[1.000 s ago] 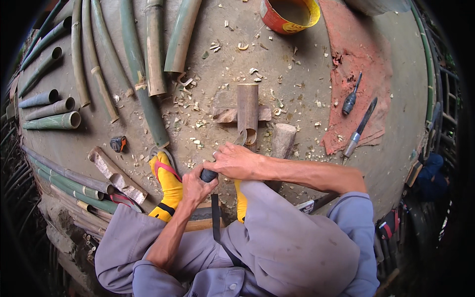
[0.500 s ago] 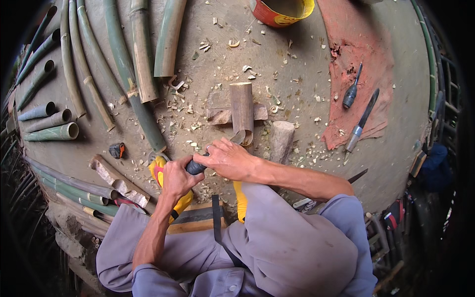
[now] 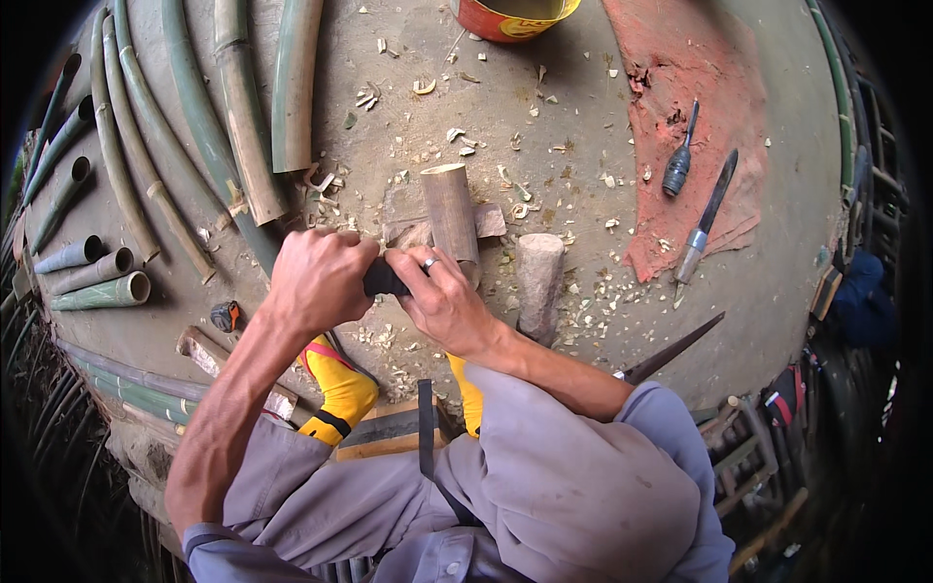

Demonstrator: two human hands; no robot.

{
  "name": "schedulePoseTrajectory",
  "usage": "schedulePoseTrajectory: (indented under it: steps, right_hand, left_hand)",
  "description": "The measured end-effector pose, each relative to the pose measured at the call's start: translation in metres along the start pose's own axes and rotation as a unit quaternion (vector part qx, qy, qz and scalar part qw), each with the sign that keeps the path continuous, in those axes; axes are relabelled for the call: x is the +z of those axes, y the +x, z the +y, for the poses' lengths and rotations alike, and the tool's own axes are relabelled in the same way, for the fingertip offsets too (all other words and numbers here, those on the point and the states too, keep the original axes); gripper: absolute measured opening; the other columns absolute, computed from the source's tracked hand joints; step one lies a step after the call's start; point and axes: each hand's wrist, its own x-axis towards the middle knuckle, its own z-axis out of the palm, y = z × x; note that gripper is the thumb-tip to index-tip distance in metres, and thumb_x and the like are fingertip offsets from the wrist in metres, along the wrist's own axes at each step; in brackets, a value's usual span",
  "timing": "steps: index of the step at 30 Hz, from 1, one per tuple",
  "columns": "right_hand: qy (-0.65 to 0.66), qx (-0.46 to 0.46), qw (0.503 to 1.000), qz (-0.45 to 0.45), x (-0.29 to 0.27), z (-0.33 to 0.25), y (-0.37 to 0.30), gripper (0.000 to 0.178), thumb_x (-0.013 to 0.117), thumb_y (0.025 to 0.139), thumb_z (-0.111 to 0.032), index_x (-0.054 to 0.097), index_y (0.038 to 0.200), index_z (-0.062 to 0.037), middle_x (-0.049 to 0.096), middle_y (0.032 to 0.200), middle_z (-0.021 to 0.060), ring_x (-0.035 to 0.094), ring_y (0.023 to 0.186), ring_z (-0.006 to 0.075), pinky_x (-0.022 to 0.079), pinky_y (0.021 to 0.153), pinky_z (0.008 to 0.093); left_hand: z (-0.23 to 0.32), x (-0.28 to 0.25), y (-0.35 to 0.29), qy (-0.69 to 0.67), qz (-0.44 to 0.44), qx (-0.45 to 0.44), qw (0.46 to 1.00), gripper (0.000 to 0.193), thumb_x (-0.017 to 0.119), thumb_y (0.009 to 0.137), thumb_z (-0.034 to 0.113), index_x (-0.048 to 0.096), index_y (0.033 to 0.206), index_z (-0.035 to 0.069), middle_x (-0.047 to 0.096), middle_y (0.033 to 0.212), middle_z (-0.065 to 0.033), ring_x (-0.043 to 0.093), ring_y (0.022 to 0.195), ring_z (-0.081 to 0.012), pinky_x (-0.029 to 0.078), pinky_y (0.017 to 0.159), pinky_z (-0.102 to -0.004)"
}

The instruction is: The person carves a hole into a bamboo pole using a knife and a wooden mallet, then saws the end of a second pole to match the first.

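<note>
Both of my hands are wrapped round the dark handle of a bladed tool, in front of a short bamboo section. My left hand grips the handle's left end, with the forearm raised. Close beside it, my right hand closes over the other end and hides the blade. The bamboo section leans on a rough block, its lower end close to my right hand. Just right of it stands a rough, pale stump-like piece.
A red cloth at right carries a dark-handled pointed tool and a knife. Another blade lies by my right forearm. Bamboo poles and a tape measure lie left. A red-yellow bucket stands at the back.
My left hand has moved up and forward, its forearm lifting, while both hands keep hold of the tool. The blade showing at the bamboo's end before is now hidden. The view has shifted slightly.
</note>
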Motion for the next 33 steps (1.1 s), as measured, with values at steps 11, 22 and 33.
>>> schedulePoseTrajectory:
  steps: [11, 22, 33]
  right_hand:
    - [0.003, 0.068, 0.978, -0.198, 0.014, -0.001, 0.007, 0.037, 0.060, 0.078, -0.004, 0.044, 0.111, -0.0098, 0.058, 0.077, 0.0209, 0.061, 0.071, 0.0428, 0.050, 0.060, 0.0495]
    - [-0.082, -0.273, 0.832, -0.476, -0.024, 0.029, -0.030, 0.025, 0.055, 0.083, -0.021, 0.056, 0.108, -0.0200, 0.063, 0.075, 0.0077, 0.066, 0.077, 0.0280, 0.052, 0.057, 0.0393]
    - [-0.168, -0.160, 0.962, -0.146, 0.013, 0.004, -0.024, 0.042, 0.056, 0.080, -0.008, 0.051, 0.121, -0.0135, 0.056, 0.096, 0.0129, 0.058, 0.090, 0.0276, 0.047, 0.072, 0.0385]
  left_hand:
    - [-0.034, 0.026, -0.002, -0.260, -0.210, -0.062, 0.941, 0.033, 0.073, 0.057, 0.021, 0.069, 0.083, 0.002, 0.063, 0.064, -0.0166, 0.064, 0.062, -0.0300, 0.051, 0.063, -0.0397]
    - [0.153, 0.163, -0.092, -0.502, 0.044, -0.352, 0.789, 0.055, 0.070, 0.071, 0.023, 0.059, 0.119, -0.002, 0.069, 0.081, -0.0225, 0.070, 0.075, -0.0289, 0.054, 0.070, -0.0370]
    - [0.050, 0.083, -0.076, -0.123, 0.082, -0.214, 0.966, 0.036, 0.075, 0.062, 0.020, 0.065, 0.095, 0.009, 0.065, 0.075, -0.0104, 0.066, 0.071, -0.0279, 0.052, 0.061, -0.0407]
